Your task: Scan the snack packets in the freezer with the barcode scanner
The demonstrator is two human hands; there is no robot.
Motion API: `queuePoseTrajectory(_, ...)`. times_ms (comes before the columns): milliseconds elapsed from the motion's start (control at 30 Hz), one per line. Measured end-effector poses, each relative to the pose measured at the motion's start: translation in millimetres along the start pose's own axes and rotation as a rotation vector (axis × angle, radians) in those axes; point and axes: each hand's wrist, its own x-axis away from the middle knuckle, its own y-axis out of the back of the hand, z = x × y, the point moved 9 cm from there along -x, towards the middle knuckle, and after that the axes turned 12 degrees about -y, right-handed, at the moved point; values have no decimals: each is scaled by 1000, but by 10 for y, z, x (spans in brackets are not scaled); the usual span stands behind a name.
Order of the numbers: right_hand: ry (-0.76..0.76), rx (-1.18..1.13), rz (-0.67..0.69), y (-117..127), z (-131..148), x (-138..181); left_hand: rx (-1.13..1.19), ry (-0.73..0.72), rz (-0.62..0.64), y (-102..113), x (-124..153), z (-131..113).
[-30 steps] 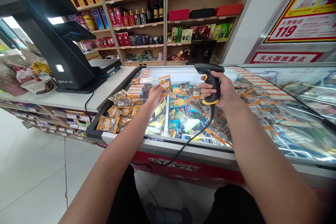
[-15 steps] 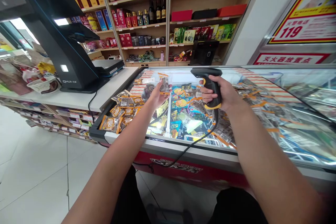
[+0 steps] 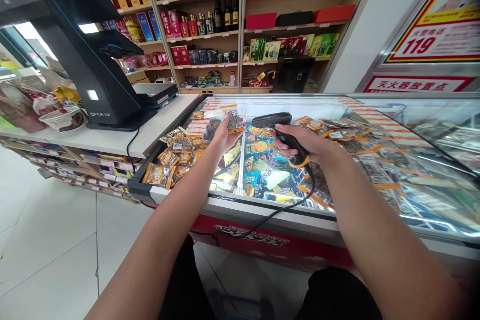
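Observation:
My left hand (image 3: 224, 136) grips a small snack packet (image 3: 235, 119), orange-edged with a dark label, above the glass top of a chest freezer (image 3: 270, 206). In my right hand (image 3: 296, 142) is a black and yellow barcode scanner (image 3: 272, 120), its head pointing left toward the packet with a gap between them. The scanner's cable (image 3: 277, 211) hangs down over the freezer's front edge. Several similar packets (image 3: 180, 152) are heaped on the glass to the left, and another pile (image 3: 360, 147) spreads out on the right. Colourful frozen goods (image 3: 268, 167) show through the glass.
At left, a black checkout terminal (image 3: 108, 95) stands on a white counter (image 3: 150, 130), beside a white bowl (image 3: 63, 119). Behind the freezer are a dark device (image 3: 297, 75) and shelves of boxes and bottles (image 3: 204, 25). A wall sign (image 3: 427, 35) hangs at right.
My right hand has moved left and tilted the scanner, bringing its head closer to the packet. My left hand still holds the packet, now turned slightly.

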Motion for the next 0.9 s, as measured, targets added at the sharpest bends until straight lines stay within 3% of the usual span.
queuePoseTrajectory(233, 8, -81, 13, 47, 16, -1, -85, -31, -31, 66, -66, 2)
queuePoseTrajectory(300, 65, -171, 21, 101, 88, 13, -289, -78, -2, 103, -75, -2)
queuePoseTrajectory(433, 179, -400, -26, 352, 228, 73, -817, -251, 209, -40, 16, 24)
queuePoseTrajectory(567, 205, -518, -67, 556, 250, 109, -1085, -492, 226, -187, 173, -77)
queuePoseTrajectory(633, 202, -541, -73, 598, 234, 108, -1165, -517, 294, -252, 223, -86)
queuePoseTrajectory(767, 204, -549, -103, 618, 207, 109, -1117, -415, 585, -380, 332, 38)
queuePoseTrajectory(900, 202, -530, -129, 596, 203, 123, -915, -322, 683, -520, 471, 172)
